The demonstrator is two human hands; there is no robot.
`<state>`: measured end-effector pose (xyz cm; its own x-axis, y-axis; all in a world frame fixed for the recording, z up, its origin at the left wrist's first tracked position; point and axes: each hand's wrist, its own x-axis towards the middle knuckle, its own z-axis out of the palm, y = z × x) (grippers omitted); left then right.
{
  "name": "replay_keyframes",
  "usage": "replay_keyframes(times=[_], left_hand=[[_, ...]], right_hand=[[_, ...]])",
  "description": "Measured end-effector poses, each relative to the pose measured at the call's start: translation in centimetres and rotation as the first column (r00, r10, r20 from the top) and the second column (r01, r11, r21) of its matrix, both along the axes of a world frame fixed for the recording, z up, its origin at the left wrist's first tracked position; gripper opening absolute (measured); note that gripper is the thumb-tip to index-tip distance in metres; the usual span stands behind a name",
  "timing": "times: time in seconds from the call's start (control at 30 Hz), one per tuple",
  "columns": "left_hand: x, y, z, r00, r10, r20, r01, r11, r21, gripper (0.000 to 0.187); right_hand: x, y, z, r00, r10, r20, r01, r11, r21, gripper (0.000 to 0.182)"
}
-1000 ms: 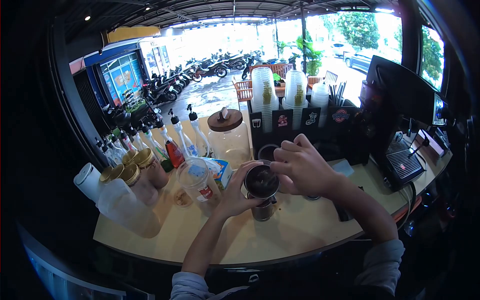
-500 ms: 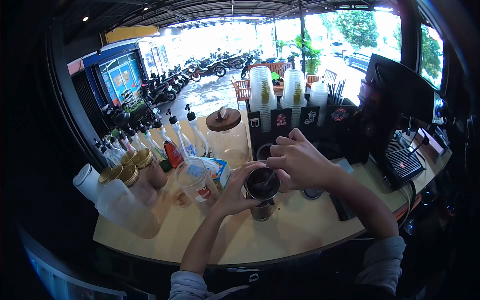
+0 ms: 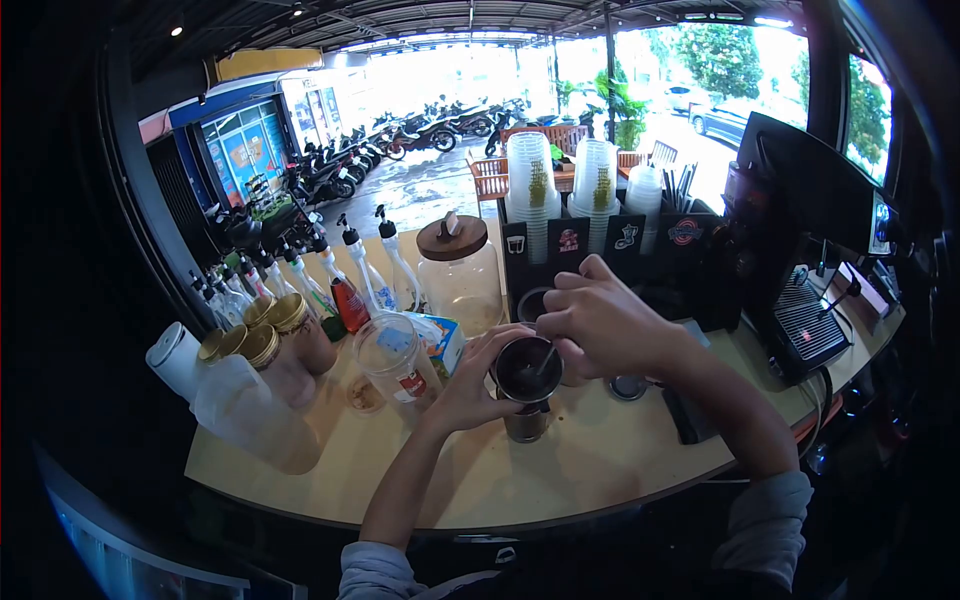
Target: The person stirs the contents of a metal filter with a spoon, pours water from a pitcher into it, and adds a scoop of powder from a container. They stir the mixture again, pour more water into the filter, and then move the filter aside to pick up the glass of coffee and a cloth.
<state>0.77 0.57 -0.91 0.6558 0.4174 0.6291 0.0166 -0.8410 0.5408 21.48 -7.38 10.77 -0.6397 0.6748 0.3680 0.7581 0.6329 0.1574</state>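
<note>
My left hand (image 3: 472, 385) is wrapped around a cup (image 3: 523, 375) of dark liquid, thumb at the front and fingers around the far side. A thin metal spoon (image 3: 547, 358) stands tilted in the liquid, its lower end hidden. My right hand (image 3: 608, 322) pinches the spoon's upper part just above the cup's rim. Directly below the cup in this view, a small dark container (image 3: 527, 426) shows on the wooden counter (image 3: 600, 470). Left of my left hand stands a clear open plastic jar (image 3: 397, 360) with a red label.
Pump bottles (image 3: 352, 262) and gold-lidded jars (image 3: 290, 318) line the left side. A wood-lidded glass jar (image 3: 460, 280) stands behind the cup. Stacked plastic cups (image 3: 534, 190) fill a black holder (image 3: 585, 245). An espresso machine's drip tray (image 3: 808, 325) lies at right.
The spoon's tilt in the cup has changed slightly as my right hand shifts a little. My left hand keeps its hold on the cup. The whole view has moved slightly.
</note>
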Motion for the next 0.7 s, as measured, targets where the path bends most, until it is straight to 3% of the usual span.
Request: replay_keyframes(times=[0.1,0.17,0.3,0.53,0.6,0.7], left_hand=[[-0.1,0.2,-0.1,1.000,0.014,-0.009,-0.014,1.000,0.008,0.084],[-0.1,-0.1,0.1,1.000,0.015,-0.008,-0.015,1.000,-0.006,0.084],[-0.1,0.2,0.0,0.999,0.003,-0.033,-0.002,1.000,0.021,0.085],[-0.1,-0.1,0.4,0.998,-0.019,-0.060,0.018,1.000,-0.002,0.087],[-0.2,-0.2,0.5,0.999,-0.015,-0.048,0.013,0.999,-0.041,0.088],[-0.4,-0.3,0.3,0.999,0.007,-0.054,-0.012,0.996,-0.093,0.088]], right_hand=[[0.4,0.4,0.3,0.997,-0.040,0.067,0.034,0.996,0.081,0.010],[0.2,0.5,-0.2,0.994,0.110,-0.011,-0.108,0.989,0.098,0.007],[0.5,0.5,0.9,0.997,0.018,0.073,-0.023,0.997,0.077,0.007],[0.3,0.4,0.7,0.995,0.082,0.056,-0.085,0.996,0.042,0.006],[0.0,0.6,0.2,0.998,0.055,0.025,-0.058,0.987,0.152,0.006],[-0.2,0.3,-0.1,0.998,0.060,0.025,-0.062,0.994,0.088,0.006]])
